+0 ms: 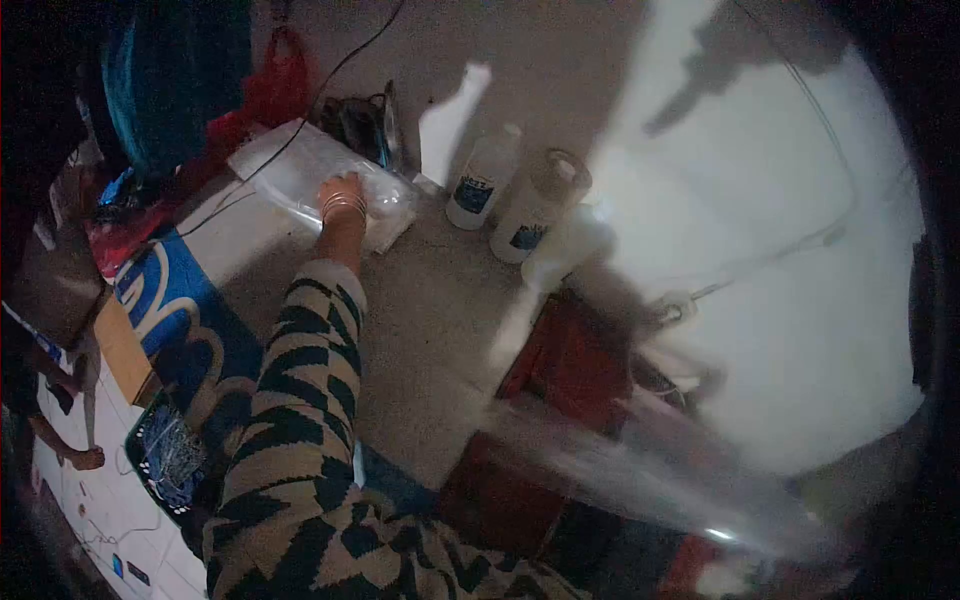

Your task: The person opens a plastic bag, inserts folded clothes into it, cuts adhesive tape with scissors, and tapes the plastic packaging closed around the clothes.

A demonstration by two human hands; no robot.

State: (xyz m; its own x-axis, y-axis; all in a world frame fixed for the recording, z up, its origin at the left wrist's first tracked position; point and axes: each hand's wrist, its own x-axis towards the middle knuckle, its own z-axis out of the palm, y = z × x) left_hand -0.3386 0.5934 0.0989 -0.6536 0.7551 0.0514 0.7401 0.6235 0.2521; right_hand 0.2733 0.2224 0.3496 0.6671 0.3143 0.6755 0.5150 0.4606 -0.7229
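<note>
Where the left hand [343,195] reaches out, one clear plastic packet [290,170], glossy and creased, lying flat beneath the fingers and spreading to both sides of them. Fingers: curled and close together, on the packet's upper face; whether they clamp its film, cannot tell. Wrist: several thin bangles [344,204]; sleeve [310,400], tan with dark-green pattern. Dark cable [280,150], one, crossing the packet to the left of the hand. Bottles, two, translucent, blue-labelled, right of the hand and apart from it: one nearer [475,185], one farther [530,220]. Red bag [280,85], beyond the packet; teal cloth [165,90] to its left. Blue printed panel [185,310], left of the sleeve. Clear plastic sheet [660,480], blurred, lower right. Another person's hand [88,458], far lower left. Right hand: not discernible.
</note>
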